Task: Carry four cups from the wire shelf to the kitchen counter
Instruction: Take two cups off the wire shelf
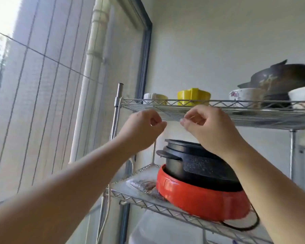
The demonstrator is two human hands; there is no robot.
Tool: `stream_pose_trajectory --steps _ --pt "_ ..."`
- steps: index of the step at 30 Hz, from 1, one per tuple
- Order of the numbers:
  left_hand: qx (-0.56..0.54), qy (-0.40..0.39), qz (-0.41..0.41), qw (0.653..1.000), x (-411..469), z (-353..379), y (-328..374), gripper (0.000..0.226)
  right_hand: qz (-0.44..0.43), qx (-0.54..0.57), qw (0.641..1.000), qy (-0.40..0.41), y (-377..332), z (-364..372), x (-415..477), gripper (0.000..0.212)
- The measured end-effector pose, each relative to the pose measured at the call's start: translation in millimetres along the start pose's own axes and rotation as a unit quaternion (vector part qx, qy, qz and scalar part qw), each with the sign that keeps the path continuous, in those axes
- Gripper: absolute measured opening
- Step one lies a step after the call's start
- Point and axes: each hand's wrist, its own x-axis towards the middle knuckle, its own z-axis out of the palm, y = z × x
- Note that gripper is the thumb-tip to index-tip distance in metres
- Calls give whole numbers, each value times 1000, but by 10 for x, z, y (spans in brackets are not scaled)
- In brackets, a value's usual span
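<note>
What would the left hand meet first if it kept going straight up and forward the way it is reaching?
Probably the front rail of the top wire shelf, just above the left hand. The white cup at the shelf's left end stands right behind that rail. Depth from one view is unclear.

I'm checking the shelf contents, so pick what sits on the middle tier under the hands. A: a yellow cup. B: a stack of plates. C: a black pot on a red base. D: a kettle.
C: a black pot rests on a red base on the lower tier, while the yellow cup stands on the top shelf.
</note>
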Motion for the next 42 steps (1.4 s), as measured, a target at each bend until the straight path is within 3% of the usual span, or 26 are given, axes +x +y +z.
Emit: stream_pose_trajectory --steps 4,7,12,15,18,22,25,33,37,42 --pt "60 76 -17 995 500 -30 -7 15 23 -108 988 111 38 -103 515 34" --pt "124 87 -58 987 890 -37 -53 19 49 -190 970 141 128 -107 826 47" --pt "209 2 -118 971 1305 11 -50 33 151 -231 960 53 240 3 1154 53" --pt "219 -38 -135 966 1416 6 0 43 173 -220 960 30 309 65 1279 41" --pt "240 -135 -160 948 1518 -25 87 55 221 -187 957 -5 320 8 1417 30" --pt "113 -235 -285 922 1724 -41 38 14 252 -123 953 -113 304 -145 1618 19" --pt "52 -254 -341 904 1779 -52 -34 19 322 -25 926 -196 288 -201 1665 31" --pt "-223 -168 -416 865 1822 -38 -87 19 339 105 923 -148 511 -151 1665 23" --pt "-251 -131 -408 868 1796 -17 -129 24 333 169 922 -99 575 -89 1622 20" --pt "-311 -77 -362 875 1682 -46 -78 13 301 189 934 -45 562 -108 1585 19"
